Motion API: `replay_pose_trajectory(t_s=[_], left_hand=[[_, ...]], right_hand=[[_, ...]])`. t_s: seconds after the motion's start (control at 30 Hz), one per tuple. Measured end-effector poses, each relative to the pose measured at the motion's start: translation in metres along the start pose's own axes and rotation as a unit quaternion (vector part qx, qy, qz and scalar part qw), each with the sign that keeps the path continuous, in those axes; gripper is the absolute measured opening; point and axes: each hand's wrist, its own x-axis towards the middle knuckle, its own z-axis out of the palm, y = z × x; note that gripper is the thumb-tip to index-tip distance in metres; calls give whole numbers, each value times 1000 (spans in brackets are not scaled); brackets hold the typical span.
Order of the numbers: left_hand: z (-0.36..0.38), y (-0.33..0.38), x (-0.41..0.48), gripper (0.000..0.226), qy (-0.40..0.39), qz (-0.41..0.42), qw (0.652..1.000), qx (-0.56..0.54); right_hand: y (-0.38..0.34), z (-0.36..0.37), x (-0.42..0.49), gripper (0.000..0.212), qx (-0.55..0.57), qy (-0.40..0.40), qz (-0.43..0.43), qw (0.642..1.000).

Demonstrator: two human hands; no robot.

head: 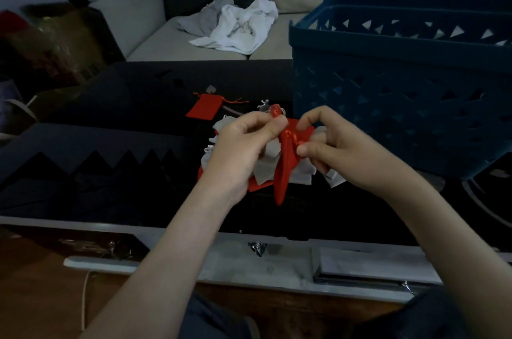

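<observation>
While the left grip [243, 144] pinches the drawstring [274, 111] and the right grip [340, 150] pinches the mouth of a red pouch [285, 172], the pouch hangs just above a pile of grey and red pouches [300, 172] on the dark table [124, 106]. Working the mouth seems the step in hand; a steady pull on the cord looks next. A blue basket [388, 94] crowds in at 2 o'clock, a flat red pouch [204, 106] lies at 11, and white cloths [238, 25] sit at 12.
</observation>
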Motion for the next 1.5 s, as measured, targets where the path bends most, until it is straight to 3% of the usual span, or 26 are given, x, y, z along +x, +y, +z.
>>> replay_pose_trajectory(t_s=[0.1,0.3,0.4,0.53,0.63,0.7,0.8,0.9,1.07,1.17,1.33,1.5], left_hand=[[-2,3,1,15,1,-31,997,-64],[-6,5,2,16,-24,-27,990,-137],[-3,6,-2,15,-19,-12,996,-83],[2,5,-5,17,3,44,999,28],[7,1,-4,19,32,72,992,98],[10,-1,-3,21,46,73,990,115],[15,-2,-4,16,61,62,989,122],[17,-4,-2,13,83,49,988,120],[17,-5,-1,15,85,50,986,136],[17,-5,-3,19,72,77,982,159],[16,-4,-5,22,32,99,975,196],[14,-4,-8,18,5,169,945,281]], right_hand=[[5,-2,0,5,-102,-11,2,995],[8,-3,-1,14,-205,-6,9,979],[7,-6,0,13,-210,0,23,977],[5,-8,0,18,2,29,108,994],[6,-6,1,23,199,51,140,969],[6,-1,1,24,296,51,140,943],[5,7,0,18,335,39,79,938],[5,15,0,11,310,47,2,950],[0,23,0,18,104,89,-79,987],[-3,27,1,14,47,116,-94,988],[-4,31,3,19,62,157,-83,982],[-1,31,5,18,15,185,-66,980]])
